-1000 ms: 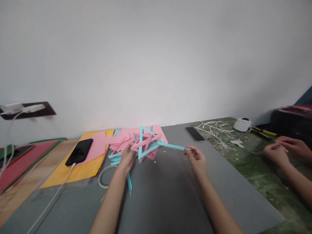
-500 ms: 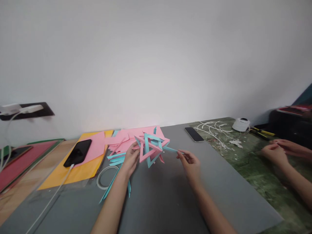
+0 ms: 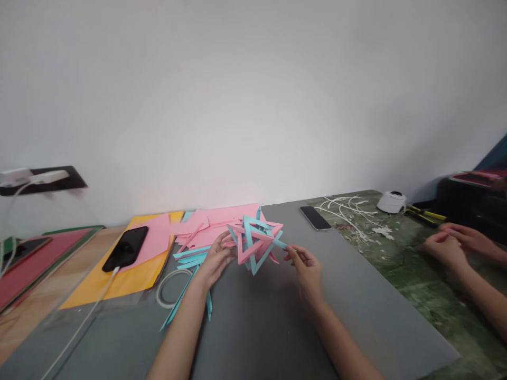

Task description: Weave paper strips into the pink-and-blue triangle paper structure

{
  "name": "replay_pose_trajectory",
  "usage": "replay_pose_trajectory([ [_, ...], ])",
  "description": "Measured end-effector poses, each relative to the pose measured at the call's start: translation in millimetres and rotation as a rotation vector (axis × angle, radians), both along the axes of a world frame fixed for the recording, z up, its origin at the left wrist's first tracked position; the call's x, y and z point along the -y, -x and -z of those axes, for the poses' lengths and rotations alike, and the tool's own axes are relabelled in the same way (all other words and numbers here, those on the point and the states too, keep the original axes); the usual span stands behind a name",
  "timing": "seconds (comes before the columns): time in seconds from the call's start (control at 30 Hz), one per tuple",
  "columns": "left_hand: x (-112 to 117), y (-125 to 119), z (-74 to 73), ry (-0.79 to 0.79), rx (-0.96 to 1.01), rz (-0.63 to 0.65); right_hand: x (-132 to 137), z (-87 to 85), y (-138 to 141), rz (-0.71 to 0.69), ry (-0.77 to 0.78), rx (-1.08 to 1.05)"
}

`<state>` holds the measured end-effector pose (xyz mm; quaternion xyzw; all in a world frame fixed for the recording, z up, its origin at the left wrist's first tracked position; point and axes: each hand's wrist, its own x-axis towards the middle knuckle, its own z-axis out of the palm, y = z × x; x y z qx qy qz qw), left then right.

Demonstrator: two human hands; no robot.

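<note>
A pink and light-blue folded-paper model (image 3: 259,246), made of interlocking open triangles, is held up over the grey tabletop. My left hand (image 3: 216,263) holds it at its left side, with the fingertips partly hidden behind the paper. On the right, a light-blue paper strip (image 3: 280,245) sticks out of the model. My right hand (image 3: 307,268) pinches the outer end of that strip between thumb and fingers. Beside my left forearm lie several folded blue strips (image 3: 192,258) and pink paper sheets (image 3: 233,212).
A black phone (image 3: 125,248) on a cable rests on a yellow envelope (image 3: 95,282) at left. A white cable coil (image 3: 160,290) lies near my left forearm. Another phone (image 3: 315,217) is behind my right hand. A co-worker's hands (image 3: 447,248) are at far right, near loose white cords (image 3: 348,208).
The paper model has shifted right, toward my right hand, and turned slightly. Less of the blue strip now shows between the model and my right fingers. My left hand has followed it a little.
</note>
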<state>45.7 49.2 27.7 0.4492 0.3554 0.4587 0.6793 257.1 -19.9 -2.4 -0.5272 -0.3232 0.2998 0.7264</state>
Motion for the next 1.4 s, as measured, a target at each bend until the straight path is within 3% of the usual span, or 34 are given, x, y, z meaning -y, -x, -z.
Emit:
replay_pose_trajectory([
  [0.1, -2.1, 10.6, -5.2, 0.032, 0.006, 0.155, -1.6, 2.2, -2.2, -0.015, -0.024, 0.007],
  [0.2, -6.1, 20.4, -8.6, 0.115, -0.072, 0.216, -3.8, 2.5, -6.2, -0.046, -0.054, 0.005],
  [0.3, -9.7, 24.8, -10.7, 0.069, -0.271, 0.125, -5.5, 1.2, -11.5, -0.104, -0.055, 0.019],
  [0.4, -8.6, 21.9, -17.9, -0.164, -0.414, -0.102, -6.2, -0.3, -15.4, -0.195, -0.036, 0.027],
  [0.43, -6.6, 19.4, -21.7, -0.247, -0.425, -0.126, -6.2, -0.6, -16.0, -0.223, -0.032, 0.026],
  [0.53, 2.7, 9.5, -33.9, -0.373, -0.459, -0.003, -5.9, -0.7, -15.6, -0.267, -0.034, 0.010],
  [0.63, 12.5, 0.1, -42.0, -0.466, -0.545, 0.010, -5.3, -0.7, -14.8, -0.279, -0.034, -0.003],
  [0.77, 18.0, -5.8, -45.8, -0.495, -0.603, 0.000, -5.2, -2.9, -18.4, -0.262, -0.013, -0.007],
  [1.03, 14.7, -4.1, -44.8, -0.492, -0.535, -0.162, -5.8, -9.6, -29.1, -0.050, -0.042, 0.027],
  [1.23, 13.3, -3.4, -39.6, -0.465, -0.563, -0.082, -10.9, 5.2, -32.0, -0.143, 0.137, -0.152],
  [1.4, 16.3, -4.7, -44.4, -0.470, -0.630, -0.015, -13.9, 14.6, -31.5, -0.215, 0.242, -0.323],
])
